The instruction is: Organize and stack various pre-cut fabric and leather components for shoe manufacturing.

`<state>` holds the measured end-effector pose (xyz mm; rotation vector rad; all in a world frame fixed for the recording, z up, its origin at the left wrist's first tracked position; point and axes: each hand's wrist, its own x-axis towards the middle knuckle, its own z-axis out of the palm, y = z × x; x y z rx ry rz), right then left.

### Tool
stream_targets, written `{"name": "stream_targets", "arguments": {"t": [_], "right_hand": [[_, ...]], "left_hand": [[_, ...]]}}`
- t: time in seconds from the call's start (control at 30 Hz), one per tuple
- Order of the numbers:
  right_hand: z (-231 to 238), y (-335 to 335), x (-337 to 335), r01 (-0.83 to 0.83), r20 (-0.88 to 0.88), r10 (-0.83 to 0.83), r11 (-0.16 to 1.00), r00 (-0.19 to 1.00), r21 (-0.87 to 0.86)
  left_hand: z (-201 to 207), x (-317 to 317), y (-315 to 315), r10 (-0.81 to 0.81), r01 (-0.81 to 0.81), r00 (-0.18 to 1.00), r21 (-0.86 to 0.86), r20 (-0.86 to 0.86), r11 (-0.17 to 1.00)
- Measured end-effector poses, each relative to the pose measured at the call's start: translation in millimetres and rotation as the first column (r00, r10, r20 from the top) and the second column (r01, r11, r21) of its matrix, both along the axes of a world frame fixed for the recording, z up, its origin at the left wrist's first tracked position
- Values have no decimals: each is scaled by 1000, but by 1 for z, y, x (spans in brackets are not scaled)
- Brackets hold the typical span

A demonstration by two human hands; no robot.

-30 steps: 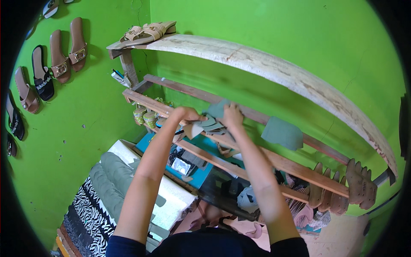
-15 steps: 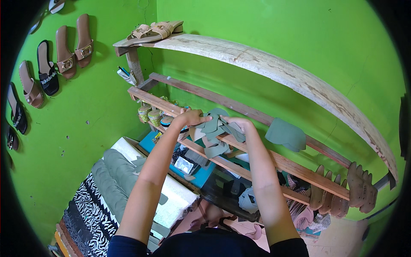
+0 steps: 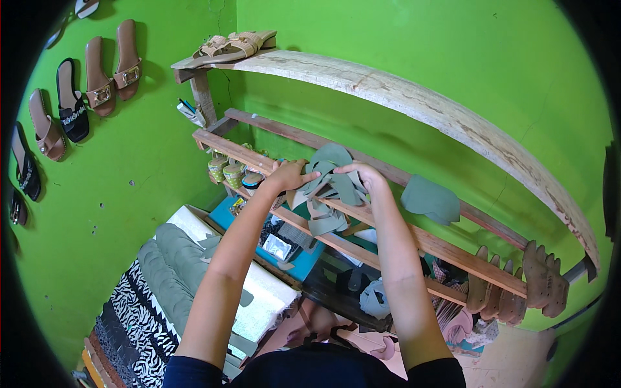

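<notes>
Both hands up at wooden rack [image 3: 414, 236] against green wall. Left hand [image 3: 289, 175] laid flat, fingers spread, on pile of grey-green sole cutouts [image 3: 331, 187] (pile sits on middle slat, centre of scene). Right hand [image 3: 363, 174] curled over pile's right edge, fingertips pinching one cutout. Single cutout [image 3: 429, 199] lying just right. Wooden shoe lasts [image 3: 517, 284] far right; sandals [image 3: 231, 46] on top shelf.

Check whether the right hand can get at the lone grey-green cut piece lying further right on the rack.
Probably yes. The right hand rests on the pile of grey-green cut pieces, and the lone piece lies further right along the same wooden rack with nothing between them.
</notes>
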<state>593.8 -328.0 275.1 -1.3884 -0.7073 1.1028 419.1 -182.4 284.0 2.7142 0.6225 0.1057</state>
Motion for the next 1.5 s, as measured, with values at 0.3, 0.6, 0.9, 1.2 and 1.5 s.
{"name": "stream_targets", "arguments": {"t": [0.3,0.6,0.9,1.2,1.5], "right_hand": [[17,-11,-16,8,-213,-40,988,976,-152],[5,6,-6,-66,110,69,997,991,-34],[32,-11,-28,-126,217,133,991,967,-50],[34,-16,-70,-154,848,274,961,454,-229],[36,-18,-76,15,940,154,986,306,-166]], "left_hand": [[-20,-28,-32,-382,237,882,440,275,866],[-28,-30,-8,-462,291,854,515,241,806],[-8,-36,-4,-404,328,900,353,166,876],[-12,-27,-8,-398,253,835,377,379,891],[-4,-32,-16,-311,212,883,294,352,932]]}}
